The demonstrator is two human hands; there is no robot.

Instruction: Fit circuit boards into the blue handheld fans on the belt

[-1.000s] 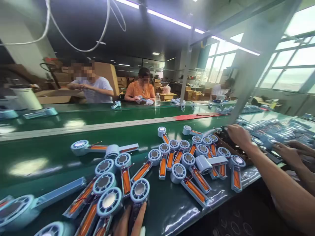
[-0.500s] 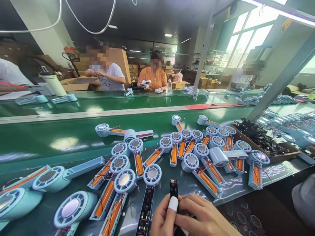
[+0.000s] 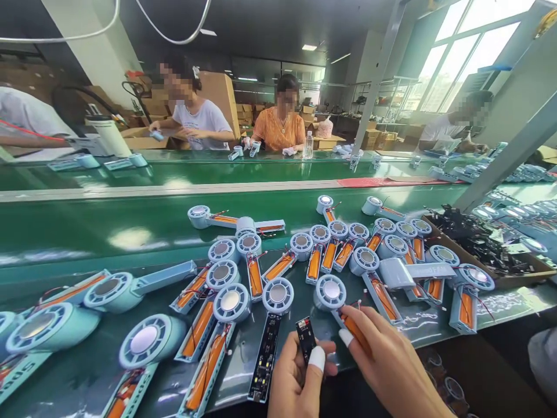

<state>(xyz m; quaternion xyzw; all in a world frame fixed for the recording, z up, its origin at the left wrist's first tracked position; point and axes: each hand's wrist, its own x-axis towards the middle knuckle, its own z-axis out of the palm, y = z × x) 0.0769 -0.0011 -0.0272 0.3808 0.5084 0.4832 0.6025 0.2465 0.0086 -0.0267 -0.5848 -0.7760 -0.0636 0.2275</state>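
Note:
At the bottom centre, my left hand (image 3: 300, 371) pinches a small black circuit board (image 3: 306, 337) under a thumb with a white cover. To its right, my right hand (image 3: 383, 354) has its fingers around the orange-filled handle of a light-blue round-headed unit (image 3: 330, 292). Just left of my left hand lies another unit (image 3: 278, 295) with a long black circuit board (image 3: 264, 360) along its handle. Several more blue units with orange cells and thin wires lie around, among them a large one (image 3: 148, 342) at the lower left.
A box of black parts (image 3: 483, 244) stands at the right, near a slanting metal post (image 3: 509, 154). Beyond the green belt (image 3: 87, 220), people (image 3: 281, 128) sit or work, with a clear bottle (image 3: 308, 145) on the far side.
My right hand has left the small board and moved right onto a unit, which now sits nearer. My left hand keeps the board, now tilted. The whole view has shifted slightly.

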